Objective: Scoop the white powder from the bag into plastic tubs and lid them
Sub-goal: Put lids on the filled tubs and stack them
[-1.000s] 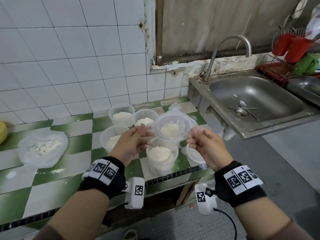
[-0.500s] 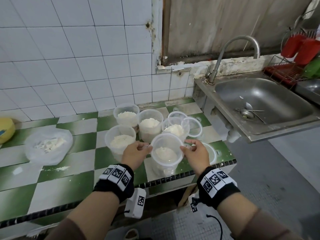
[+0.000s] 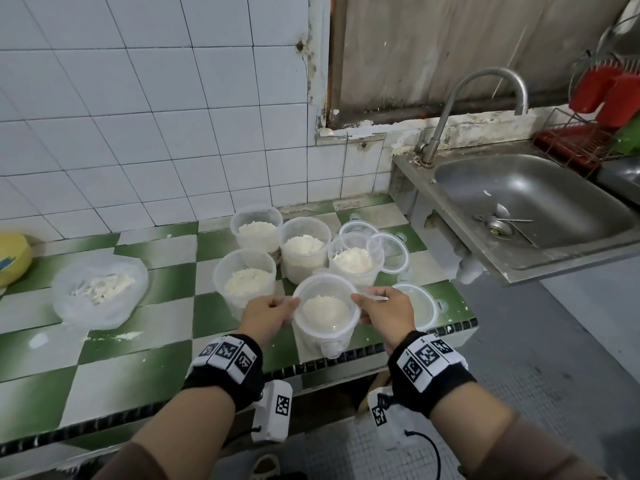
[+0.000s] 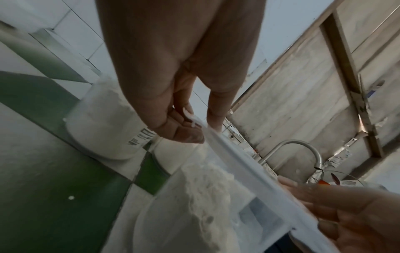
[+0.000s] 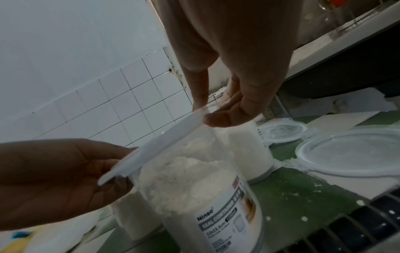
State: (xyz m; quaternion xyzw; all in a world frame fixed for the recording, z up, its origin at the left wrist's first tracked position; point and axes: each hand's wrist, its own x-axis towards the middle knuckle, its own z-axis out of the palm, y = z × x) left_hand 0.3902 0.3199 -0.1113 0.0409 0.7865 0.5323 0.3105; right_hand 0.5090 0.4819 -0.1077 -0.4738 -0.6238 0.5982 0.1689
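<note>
Two hands seat a clear lid (image 3: 325, 308) on the front tub (image 3: 323, 336) of white powder, at the counter's (image 3: 138, 368) front edge, left of the steel sink (image 3: 530, 209). The left hand (image 3: 268, 315) pinches the lid's left rim between thumb and fingers; the right hand (image 3: 384, 311) pinches the opposite rim the same way. Holding both sides at once likely keeps the lid level over the mouth so it can be pressed down evenly. In the wrist views the lid (image 5: 160, 145) sits slightly askew on the tub (image 5: 201, 196), apparently not yet snapped shut, with fingertips (image 4: 188, 135) tucked under its edge.

Farther from the sink's front corner, four more filled tubs stand open in a cluster behind the front one: one (image 3: 245, 278) behind the left hand, two (image 3: 257, 230) (image 3: 304, 247) toward the wall, one (image 3: 355, 259) nearest the sink. Loose lids (image 3: 391, 252) lie between that cluster and the sink, another (image 3: 417, 303) just beside the right hand. The powder bag (image 3: 100, 289) slumps well to the left, with a yellow bowl (image 3: 12, 258) beyond it. The close-packed neighbours leave little elbow room, and a nudge could tip an open one.
</note>
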